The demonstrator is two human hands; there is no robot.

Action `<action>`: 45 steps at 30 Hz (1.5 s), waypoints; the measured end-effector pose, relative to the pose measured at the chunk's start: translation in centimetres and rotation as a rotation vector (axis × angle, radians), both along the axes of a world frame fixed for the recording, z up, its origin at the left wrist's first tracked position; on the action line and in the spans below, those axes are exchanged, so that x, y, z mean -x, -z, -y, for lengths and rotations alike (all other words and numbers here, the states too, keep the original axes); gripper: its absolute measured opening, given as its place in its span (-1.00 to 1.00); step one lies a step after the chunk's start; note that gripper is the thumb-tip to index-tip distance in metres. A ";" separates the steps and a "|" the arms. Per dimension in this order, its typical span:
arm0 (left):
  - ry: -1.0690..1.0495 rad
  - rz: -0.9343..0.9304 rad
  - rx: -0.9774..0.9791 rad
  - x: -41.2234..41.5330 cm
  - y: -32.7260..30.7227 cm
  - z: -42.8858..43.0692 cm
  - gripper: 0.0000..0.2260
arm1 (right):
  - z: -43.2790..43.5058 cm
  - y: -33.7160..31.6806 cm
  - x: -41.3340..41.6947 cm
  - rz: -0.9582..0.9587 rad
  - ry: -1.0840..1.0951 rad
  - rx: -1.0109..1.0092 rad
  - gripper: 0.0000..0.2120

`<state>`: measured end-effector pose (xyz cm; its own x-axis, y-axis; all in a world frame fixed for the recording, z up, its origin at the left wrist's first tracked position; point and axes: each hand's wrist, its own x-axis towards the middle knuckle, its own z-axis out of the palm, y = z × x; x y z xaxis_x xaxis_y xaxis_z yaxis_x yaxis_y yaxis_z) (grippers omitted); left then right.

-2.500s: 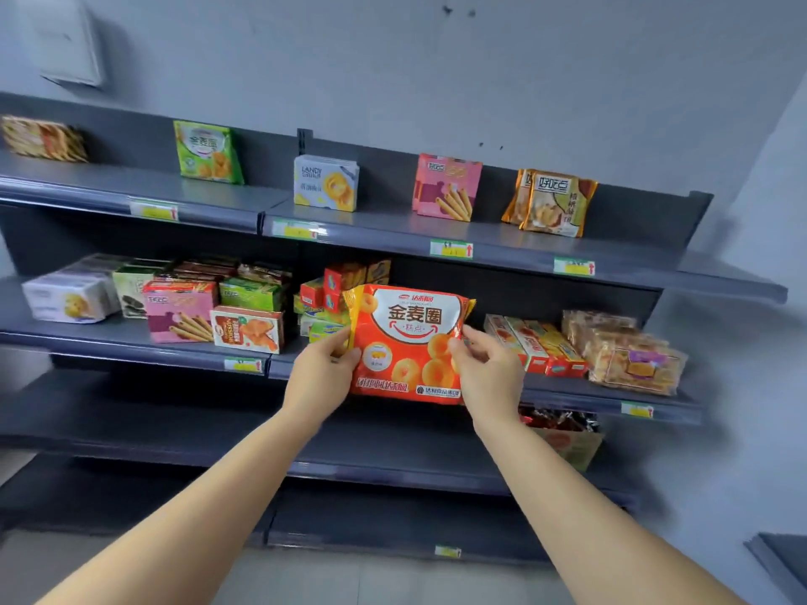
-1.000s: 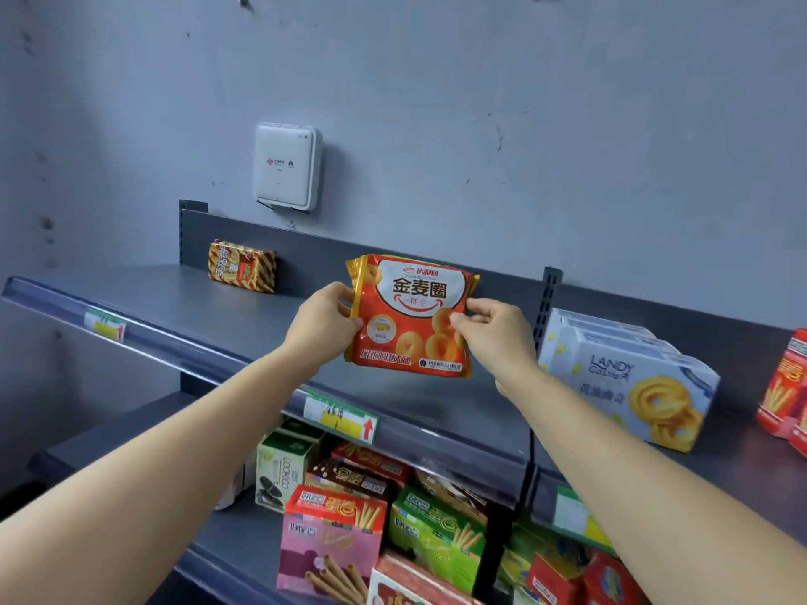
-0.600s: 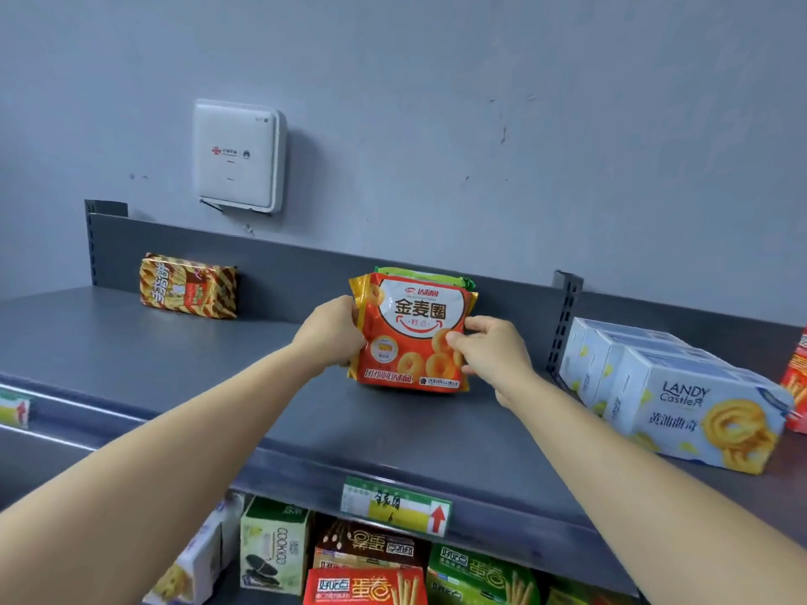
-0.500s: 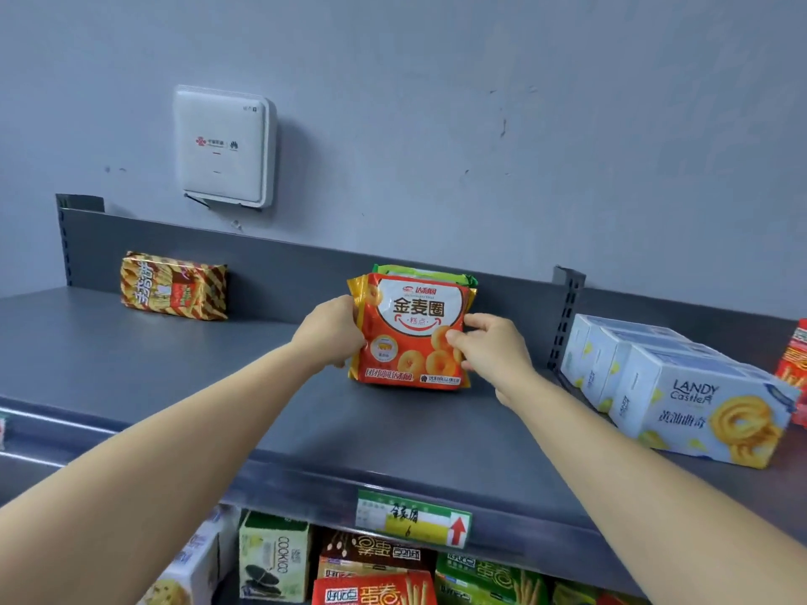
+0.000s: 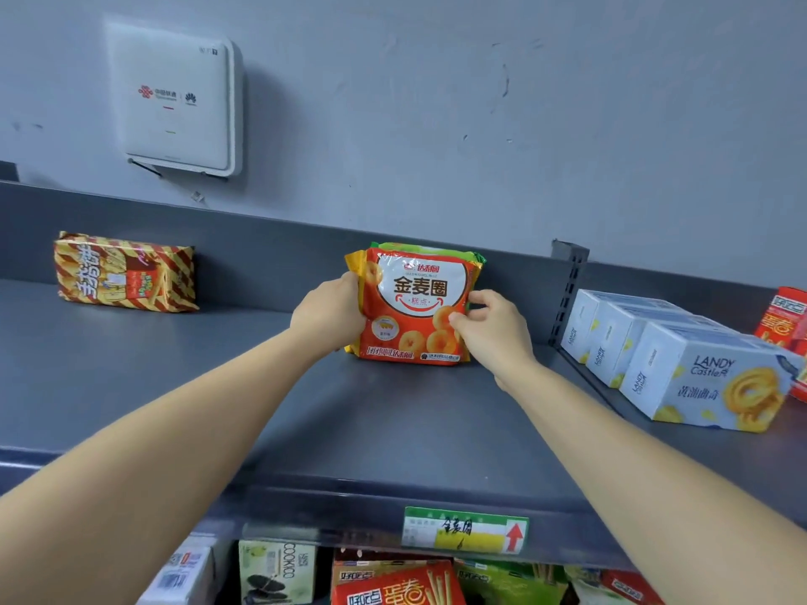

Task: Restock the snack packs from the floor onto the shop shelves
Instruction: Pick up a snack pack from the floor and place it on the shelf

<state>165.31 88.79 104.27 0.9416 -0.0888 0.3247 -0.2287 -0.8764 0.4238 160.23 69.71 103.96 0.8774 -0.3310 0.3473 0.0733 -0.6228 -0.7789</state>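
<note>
"Head view: where's the pack [image 5: 415, 307] right now?"

"Upright at the far side of the top shelf [image 5: 393, 430], with its face toward us. Its bottom edge looks to be touching the shelf. Its back sits against a green pack [image 5: 421, 247] that stands at the back panel [image 5: 262, 246]."

"And the hands?"

"One at each side. The left hand [image 5: 329, 314] has its grip wrapped round the left edge. The right hand [image 5: 489, 329] has its grip pinched on the right edge, thumb on the front."

"Which is nearer?"

"Neither. The pack lies between them, level with both. Its long axis runs up and down, since it's a little taller than wide, so the grips hold the two long sides."

"What does letting go depend on?"

"The lean, I'd say. If it rests back on the green pack, it should stand. If it tips toward the near edge, it could drop on its face."

"Right spot?"

"Probably. The tag [image 5: 465, 536] on the near lip sits almost straight below it, with its arrow pointing up. Boxes [image 5: 681, 364] are well apart to the right, and a striped pack [image 5: 124, 272] is well apart to the left."

"Progress?"

"This pack looks all but placed. The floor is out of view, so I cannot tell what remains."
</note>
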 end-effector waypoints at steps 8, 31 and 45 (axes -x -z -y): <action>-0.066 -0.005 0.067 1.9 -0.4 0.1 -0.62 | 1.4 -0.8 2.5 -0.094 -0.068 0.028 -0.50; 0.546 0.255 -0.179 26.9 1.8 26.0 -0.61 | 24.0 2.3 32.3 -0.122 0.343 0.471 -0.66; 1.103 0.241 -0.327 40.2 10.3 40.4 -0.71 | 32.9 10.3 54.9 -0.577 0.839 0.481 -0.63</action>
<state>125.09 48.34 93.94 0.2206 -0.9297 0.2949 -0.9753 -0.2132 0.0577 105.34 36.83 93.65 0.5108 -0.8331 0.2122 -0.8035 -0.5504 -0.2268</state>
